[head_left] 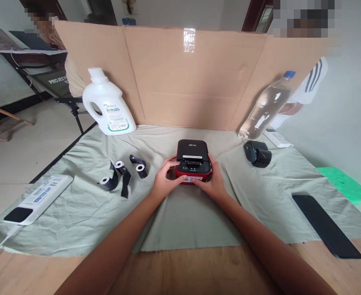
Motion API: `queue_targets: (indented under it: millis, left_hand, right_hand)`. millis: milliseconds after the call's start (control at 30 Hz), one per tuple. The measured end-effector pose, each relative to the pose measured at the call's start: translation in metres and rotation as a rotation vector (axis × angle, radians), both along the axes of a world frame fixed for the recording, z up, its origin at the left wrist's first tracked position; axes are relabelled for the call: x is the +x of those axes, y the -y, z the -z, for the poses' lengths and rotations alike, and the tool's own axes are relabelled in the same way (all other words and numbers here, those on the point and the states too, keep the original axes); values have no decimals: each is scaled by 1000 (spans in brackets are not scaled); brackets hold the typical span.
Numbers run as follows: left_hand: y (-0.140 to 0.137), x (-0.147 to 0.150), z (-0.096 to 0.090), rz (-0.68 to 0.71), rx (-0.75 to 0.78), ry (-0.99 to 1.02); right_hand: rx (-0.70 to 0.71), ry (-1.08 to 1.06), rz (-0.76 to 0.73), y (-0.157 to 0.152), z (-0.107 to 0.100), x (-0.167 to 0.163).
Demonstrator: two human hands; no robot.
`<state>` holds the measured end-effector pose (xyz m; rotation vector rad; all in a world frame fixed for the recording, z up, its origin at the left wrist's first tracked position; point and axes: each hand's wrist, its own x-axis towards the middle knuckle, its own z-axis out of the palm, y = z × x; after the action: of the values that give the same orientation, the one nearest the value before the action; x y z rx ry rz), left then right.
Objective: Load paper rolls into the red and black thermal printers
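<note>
A strip of bare light-brown wooden tabletop (180,272) shows nearest, below the hem of a wrinkled grey-green cloth (180,225). A flat black rectangular phone (326,225) lies aslant at the right, its lower end over the wood. At the left is a long white plastic device with a dark end panel (41,200), blue print along its top and a white cable at its near end. In the middle of the cloth sits a small boxy black-and-red printer (193,157), held from both sides: the left hand (165,178) and the right hand (213,180) are both half spread, fingers curved along its flanks, thumbs on the front by a white label. The pale logo on its black lid, and the strip of print below that, are too small to read. Left of it lie three small black rolls with white cores (107,183), loose ends trailing; to its right is a black rounded object (257,154) — perhaps two pieces touching, hard to tell. Farther back stand a white plastic jug with a handle (109,106), its label reading 衣物 in large characters, and a clear plastic bottle with a blue cap (266,108), before a brown cardboard screen (195,82). Beyond, at the left, a dark fabric chair (56,82) bears white lettering — "PROJEE" is legible.
</note>
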<state>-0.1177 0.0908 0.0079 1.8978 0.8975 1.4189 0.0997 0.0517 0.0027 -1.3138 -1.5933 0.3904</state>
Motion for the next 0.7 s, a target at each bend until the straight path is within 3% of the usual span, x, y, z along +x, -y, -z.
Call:
queue_targets:
  millis: [300, 700]
  left_hand:
    - [10, 1, 1, -153, 13, -60]
    - [13, 1, 3, -197, 44, -65]
  right_hand:
    - [16, 24, -83, 0, -7, 0]
    - [-34, -11, -186, 1, -6, 3]
